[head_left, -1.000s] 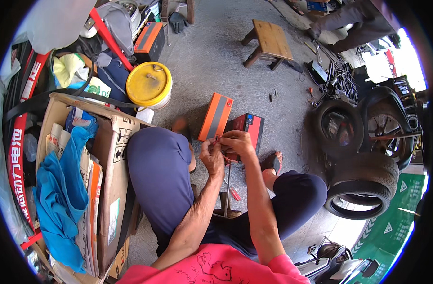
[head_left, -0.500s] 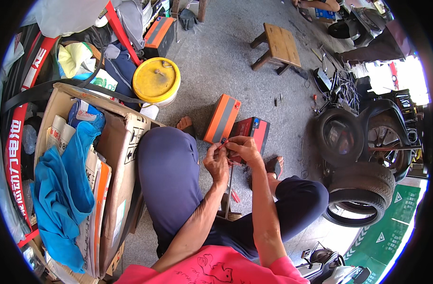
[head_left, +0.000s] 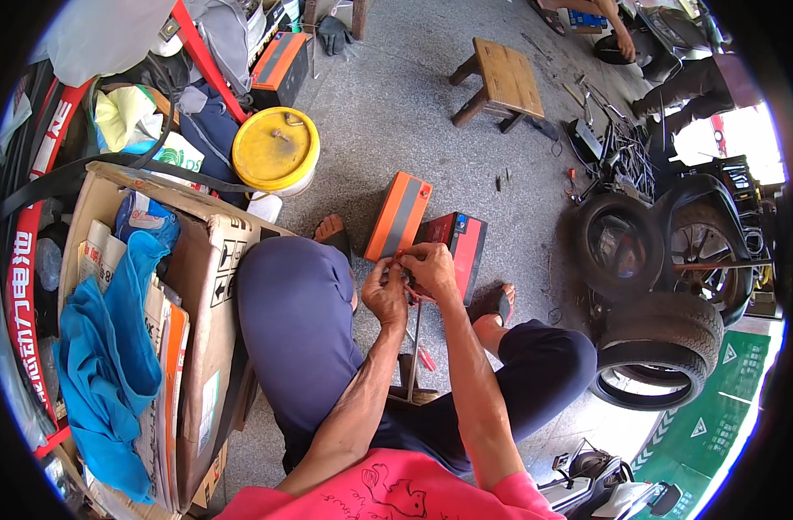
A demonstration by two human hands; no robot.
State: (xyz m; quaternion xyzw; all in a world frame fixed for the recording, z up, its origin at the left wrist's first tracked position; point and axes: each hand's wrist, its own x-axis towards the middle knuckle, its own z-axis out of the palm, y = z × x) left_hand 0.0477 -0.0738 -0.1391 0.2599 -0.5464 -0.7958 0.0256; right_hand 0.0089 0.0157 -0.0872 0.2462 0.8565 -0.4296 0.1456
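My left hand point(head_left: 385, 295) and my right hand point(head_left: 432, 271) meet in front of my knees, fingertips pinched together. Between them is a small piece with a bit of red, mostly hidden by the fingers; its kind is unclear. Just beyond the fingers an orange battery point(head_left: 399, 213) with a grey stripe lies on the floor. Beside it on the right sits a red and black battery point(head_left: 468, 245), partly behind my right hand. Below the hands, a thin dark rod point(head_left: 414, 342) extends toward me, and a small red-handled tool point(head_left: 427, 359) lies near it.
At left stands an open cardboard box point(head_left: 207, 286) holding a blue cloth point(head_left: 110, 364) and papers. A yellow-lidded bucket point(head_left: 276, 149) is behind it. A wooden stool point(head_left: 508, 78) stands ahead. Tyres point(head_left: 652, 347) and scattered tools point(head_left: 626, 160) lie right; another person's hand point(head_left: 625, 45) shows far right.
My hands stay together near the orange battery, with the fingers slightly shifted. The whole view has moved a little. At the far right, the other person's arm now hangs lower.
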